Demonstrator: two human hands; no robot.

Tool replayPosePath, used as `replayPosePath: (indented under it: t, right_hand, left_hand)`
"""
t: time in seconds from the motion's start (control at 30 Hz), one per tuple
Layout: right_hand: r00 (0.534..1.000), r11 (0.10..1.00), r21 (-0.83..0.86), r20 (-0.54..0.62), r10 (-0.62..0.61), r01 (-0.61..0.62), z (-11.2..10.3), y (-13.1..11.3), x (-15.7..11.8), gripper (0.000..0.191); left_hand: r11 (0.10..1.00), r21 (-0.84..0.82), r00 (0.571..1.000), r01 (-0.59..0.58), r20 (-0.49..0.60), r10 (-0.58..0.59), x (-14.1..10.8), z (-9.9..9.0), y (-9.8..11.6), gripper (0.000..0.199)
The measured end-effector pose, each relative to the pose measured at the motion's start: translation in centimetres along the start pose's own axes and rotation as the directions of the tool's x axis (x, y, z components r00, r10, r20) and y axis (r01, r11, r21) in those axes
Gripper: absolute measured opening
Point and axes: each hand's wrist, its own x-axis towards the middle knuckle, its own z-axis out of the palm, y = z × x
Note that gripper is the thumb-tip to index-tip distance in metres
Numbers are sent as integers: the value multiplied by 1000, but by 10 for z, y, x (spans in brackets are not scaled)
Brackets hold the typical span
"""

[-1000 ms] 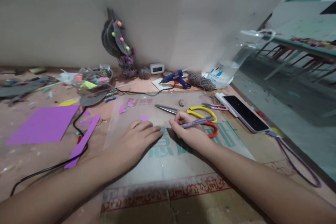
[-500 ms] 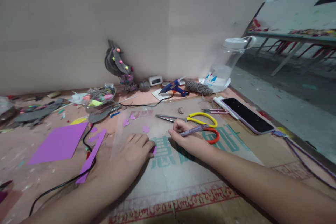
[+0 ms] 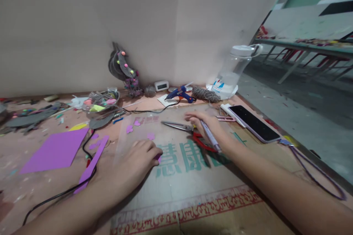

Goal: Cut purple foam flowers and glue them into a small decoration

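A big purple sheet [image 3: 55, 150] at the left has lots left to cut, the right hand [image 3: 220, 132] grips a pen [image 3: 210, 136] by the scissors [image 3: 180, 126] in the middle, three small purple shapes [image 3: 150, 136] nearby are cut out, and the left hand [image 3: 142, 154] seems to pinch a purple bit [image 3: 158, 157].

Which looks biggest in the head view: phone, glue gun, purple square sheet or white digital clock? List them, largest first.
1. Purple square sheet
2. Phone
3. Glue gun
4. White digital clock
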Motion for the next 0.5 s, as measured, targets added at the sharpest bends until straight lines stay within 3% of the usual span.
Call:
replayPosePath:
  t: [0.13, 0.27, 0.5]
  right_hand:
    - [990, 990, -114, 120, -73, 87, -2, 22, 11, 10]
    - [963, 957, -247, 256, -88, 153, 4, 28, 7, 18]
    - [979, 948, -293, 191, -73, 128, 8, 32, 7, 11]
  left_hand:
    - [994, -21, 994, -107, 8, 107, 0, -1, -11, 23]
    - [986, -34, 987, -164, 2, 164, -2, -1, -13, 33]
    - [993, -94, 996, -66, 61, 72, 1, -2, -6, 27]
